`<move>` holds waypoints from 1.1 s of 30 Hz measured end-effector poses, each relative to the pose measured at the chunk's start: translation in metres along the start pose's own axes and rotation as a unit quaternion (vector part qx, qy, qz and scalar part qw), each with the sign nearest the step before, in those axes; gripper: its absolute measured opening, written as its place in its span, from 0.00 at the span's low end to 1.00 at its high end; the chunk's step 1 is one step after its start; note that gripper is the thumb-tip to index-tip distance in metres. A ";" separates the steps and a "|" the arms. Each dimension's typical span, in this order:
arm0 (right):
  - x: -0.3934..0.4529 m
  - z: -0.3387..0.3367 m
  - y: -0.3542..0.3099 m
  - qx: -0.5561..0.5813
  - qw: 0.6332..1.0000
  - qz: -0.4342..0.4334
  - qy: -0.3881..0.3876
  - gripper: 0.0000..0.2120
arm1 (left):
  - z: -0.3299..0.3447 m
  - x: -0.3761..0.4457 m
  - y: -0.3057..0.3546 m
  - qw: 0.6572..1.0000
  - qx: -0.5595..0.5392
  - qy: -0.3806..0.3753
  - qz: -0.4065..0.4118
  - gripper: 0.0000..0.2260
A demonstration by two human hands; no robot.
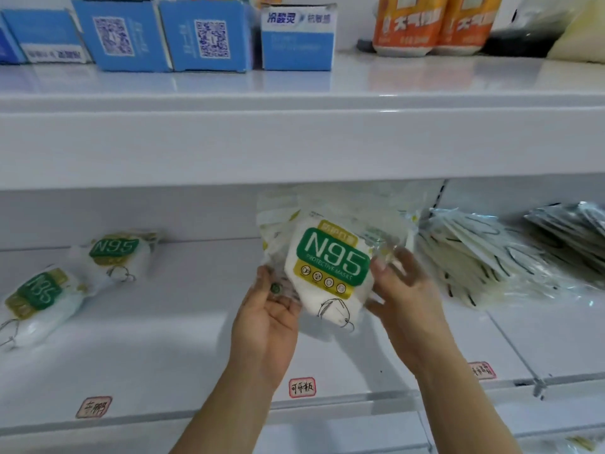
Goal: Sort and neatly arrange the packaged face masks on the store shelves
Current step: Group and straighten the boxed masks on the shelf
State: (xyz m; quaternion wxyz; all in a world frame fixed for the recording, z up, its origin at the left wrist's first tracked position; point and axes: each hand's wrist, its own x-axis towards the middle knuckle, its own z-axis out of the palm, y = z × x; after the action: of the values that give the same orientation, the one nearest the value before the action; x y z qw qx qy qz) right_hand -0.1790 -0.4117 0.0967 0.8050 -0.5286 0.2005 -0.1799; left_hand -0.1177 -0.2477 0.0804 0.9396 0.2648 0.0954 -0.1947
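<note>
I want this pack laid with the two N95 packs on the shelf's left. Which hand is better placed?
Left, probably. The left hand grips the held N95 packs on the side nearer the two N95 packs; the right hand would have to cross over.

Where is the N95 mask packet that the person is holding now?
In the head view, the white plastic N95 mask packet with a green label is at centre, held between the left hand and right hand, above the white lower shelf.

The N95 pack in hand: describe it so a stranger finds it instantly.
On the lower shelf, mid-frame, the left hand and right hand hold an N95 pack upright. The two other N95 packs lie flat, untouched, at far left.
</note>
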 end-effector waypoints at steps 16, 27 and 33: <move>0.012 -0.125 -0.016 -0.198 0.960 0.030 -0.198 0.21 | 0.056 0.018 -0.043 0.910 0.396 -0.014 0.123 0.10; 0.079 -0.143 -0.018 -0.260 0.959 -0.064 -0.094 0.20 | 0.034 0.033 -0.053 0.827 0.515 0.041 0.224 0.12; 0.134 -0.125 -0.002 -0.283 0.954 -0.081 -0.055 0.31 | -0.047 0.038 -0.036 0.542 0.808 0.018 0.231 0.07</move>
State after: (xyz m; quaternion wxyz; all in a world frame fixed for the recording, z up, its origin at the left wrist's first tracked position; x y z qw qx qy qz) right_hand -0.1287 -0.5774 0.0352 0.6151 -0.7582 0.1546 -0.1510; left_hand -0.1018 -0.2631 0.0131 0.3384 0.9282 -0.1495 0.0396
